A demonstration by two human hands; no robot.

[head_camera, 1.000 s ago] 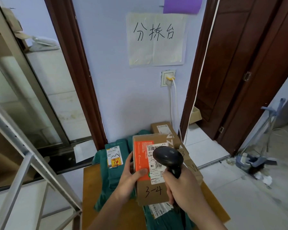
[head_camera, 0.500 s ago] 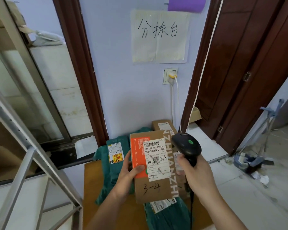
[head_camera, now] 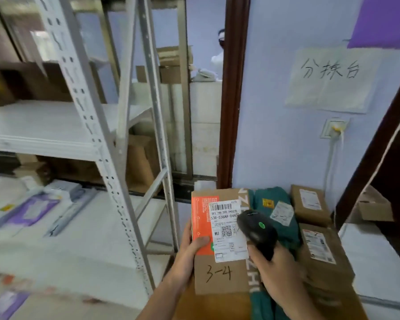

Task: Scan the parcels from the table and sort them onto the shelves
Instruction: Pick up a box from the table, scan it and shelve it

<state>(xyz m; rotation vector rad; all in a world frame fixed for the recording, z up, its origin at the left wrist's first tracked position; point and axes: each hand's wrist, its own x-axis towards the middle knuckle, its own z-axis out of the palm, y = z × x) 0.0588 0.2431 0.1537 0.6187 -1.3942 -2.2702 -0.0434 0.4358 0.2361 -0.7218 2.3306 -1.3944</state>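
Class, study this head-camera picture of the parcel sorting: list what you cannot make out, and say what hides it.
- Shipping label on the held box: right edge covered by the scanner; small print too tiny to read.
- Scanner handle: hidden inside the right hand.
- Lower shelf items: motion-blurred, unidentifiable.
- Green bag: lower part behind the scanner and right hand.
- Left hand: fingers hidden behind the box.

The cardboard parcel (head_camera: 219,241) in the left hand's (head_camera: 187,257) grip is matt brown, with a smooth white paper label and a glossy orange panel. The barcode scanner (head_camera: 256,234) in the right hand's (head_camera: 277,271) grip is black plastic, faintly shiny. Beyond it lie green plastic mailer bags (head_camera: 280,218). The shelving rack (head_camera: 88,116) is grey painted metal.
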